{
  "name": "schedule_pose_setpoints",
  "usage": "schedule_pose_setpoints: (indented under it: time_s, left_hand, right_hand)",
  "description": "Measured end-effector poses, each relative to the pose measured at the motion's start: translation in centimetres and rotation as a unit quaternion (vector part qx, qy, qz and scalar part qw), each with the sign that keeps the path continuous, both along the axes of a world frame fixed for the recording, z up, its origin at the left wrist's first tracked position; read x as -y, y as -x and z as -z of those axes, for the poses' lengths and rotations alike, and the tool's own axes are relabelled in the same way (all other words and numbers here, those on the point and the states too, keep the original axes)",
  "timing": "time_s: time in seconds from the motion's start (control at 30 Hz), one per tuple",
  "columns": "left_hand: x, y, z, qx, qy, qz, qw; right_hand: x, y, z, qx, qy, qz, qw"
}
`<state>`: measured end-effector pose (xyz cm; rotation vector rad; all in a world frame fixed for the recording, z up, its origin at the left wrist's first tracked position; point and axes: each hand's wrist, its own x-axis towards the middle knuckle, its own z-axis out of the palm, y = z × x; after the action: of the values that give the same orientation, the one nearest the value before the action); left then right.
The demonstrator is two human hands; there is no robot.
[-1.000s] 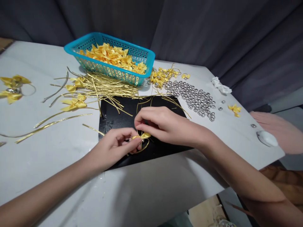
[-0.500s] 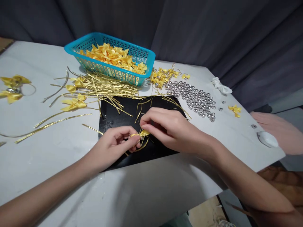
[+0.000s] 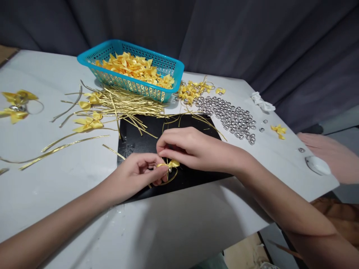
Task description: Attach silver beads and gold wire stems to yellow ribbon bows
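Note:
My left hand (image 3: 147, 172) pinches a small yellow ribbon bow (image 3: 174, 163) between thumb and forefinger, above the black mat (image 3: 196, 178). A silver bead (image 3: 169, 170) sits at the middle of this bow. A gold twist tie (image 3: 175, 175) curves in a loop below it. Just above the bow is my right hand (image 3: 185, 147), thumb and forefinger pressed together. A thin gold strand seems to run up to its fingertips, though the tips partly hide it.
Behind the mat stands a blue basket (image 3: 179, 71) of yellow bows. Gold twist ties (image 3: 131, 101) lie before it. Silver heart-shaped beads (image 3: 232, 117) spread at right, near finished bows (image 3: 192, 91). A white oval object (image 3: 318, 165) rests by the right edge, with white cloth (image 3: 262, 102) farther back.
My right hand has shifted left, its pinched fingertips now over my left fingers. The bow in my left hand sits slightly lower and shows more fully.

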<state>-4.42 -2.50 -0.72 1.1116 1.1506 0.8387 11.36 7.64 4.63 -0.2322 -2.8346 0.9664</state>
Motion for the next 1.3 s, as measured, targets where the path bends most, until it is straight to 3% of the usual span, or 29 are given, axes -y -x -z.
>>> schedule_pose_setpoints:
  time_s: [0.33, 0.57, 0.7, 0.9, 1.3]
  left_hand:
    - [0.0, -0.1, -0.2, 0.021, 0.010, -0.008, 1.000]
    - [0.0, 0.0, 0.0, 0.001, -0.022, -0.015, 1.000]
    - [0.0, 0.1, -0.2, -0.003, -0.034, -0.027, 0.999]
    - [0.1, 0.1, -0.1, 0.011, -0.034, -0.027, 0.999]
    - [0.0, 0.0, -0.4, 0.007, -0.043, -0.038, 0.998]
  right_hand:
    - [0.5, -0.8, 0.2, 0.022, -0.007, 0.045, 0.999]
    - [2.0, -2.5, -0.5, 0.034, -0.046, 0.075, 0.996]
    - [3.4, -3.3, -0.1, 0.075, -0.105, 0.088, 0.988]
    - [4.7, -3.4, 1.1, 0.112, -0.127, 0.081, 0.982]
    - [4.9, -3.1, 1.4, 0.098, -0.174, 0.043, 0.979]
